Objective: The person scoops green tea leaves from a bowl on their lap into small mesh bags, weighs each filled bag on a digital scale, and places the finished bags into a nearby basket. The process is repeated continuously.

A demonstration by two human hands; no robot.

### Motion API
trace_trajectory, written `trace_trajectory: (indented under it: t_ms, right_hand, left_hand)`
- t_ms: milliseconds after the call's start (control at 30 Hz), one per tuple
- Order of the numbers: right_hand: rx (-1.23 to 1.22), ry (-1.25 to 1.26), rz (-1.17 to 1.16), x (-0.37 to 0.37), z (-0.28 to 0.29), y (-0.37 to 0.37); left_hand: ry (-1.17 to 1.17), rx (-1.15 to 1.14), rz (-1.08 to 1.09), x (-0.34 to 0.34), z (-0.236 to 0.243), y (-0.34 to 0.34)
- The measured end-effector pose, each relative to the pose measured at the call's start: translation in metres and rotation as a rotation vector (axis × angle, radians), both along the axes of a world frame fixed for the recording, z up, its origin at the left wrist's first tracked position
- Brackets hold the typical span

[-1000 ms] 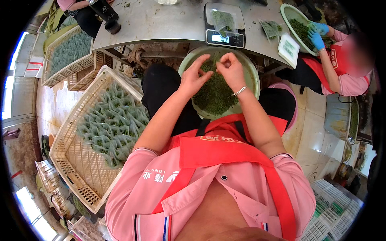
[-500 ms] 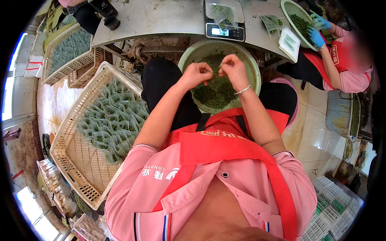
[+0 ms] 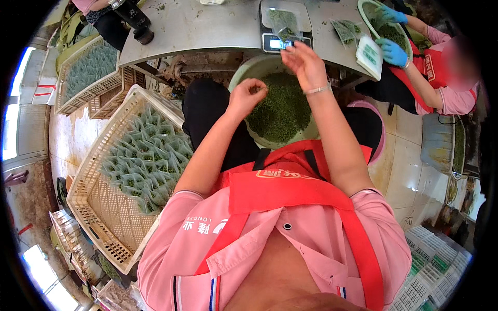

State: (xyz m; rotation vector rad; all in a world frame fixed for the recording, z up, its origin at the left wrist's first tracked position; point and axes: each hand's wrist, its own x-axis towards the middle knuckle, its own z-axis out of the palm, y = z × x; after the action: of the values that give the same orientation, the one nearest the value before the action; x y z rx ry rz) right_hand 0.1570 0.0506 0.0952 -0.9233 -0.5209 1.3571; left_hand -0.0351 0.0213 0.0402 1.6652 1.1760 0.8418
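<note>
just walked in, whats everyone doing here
A person sits over a basin of small green bits, left hand curled above it, right hand open near a scale bearing a filled clear bag. Whether the left hand holds anything is unclear. A crate with more filled bags stands at the left; a co-worker has blue-gloved hands at another basin.

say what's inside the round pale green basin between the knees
The basin holds small loose green bits. What lies beneath them, or behind the bare right hand, is hidden.
</note>
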Motion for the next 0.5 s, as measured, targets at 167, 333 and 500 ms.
trace_trajectory:
  t_ms: [167,333,500]
  right_hand:
    - [-0.091,-0.358,0.219,-0.003,-0.054,-0.046]
    - [-0.108,-0.048,0.535,-0.006,-0.052,-0.053]
    - [-0.096,-0.073,0.517,-0.011,-0.052,-0.052]
  left_hand:
    - [-0.487,-0.428,-0.031,-0.002,0.004,0.003]
    - [-0.639,-0.568,0.001,-0.006,0.003,0.009]
    - [-0.724,-0.594,-0.009,-0.01,0.003,0.011]
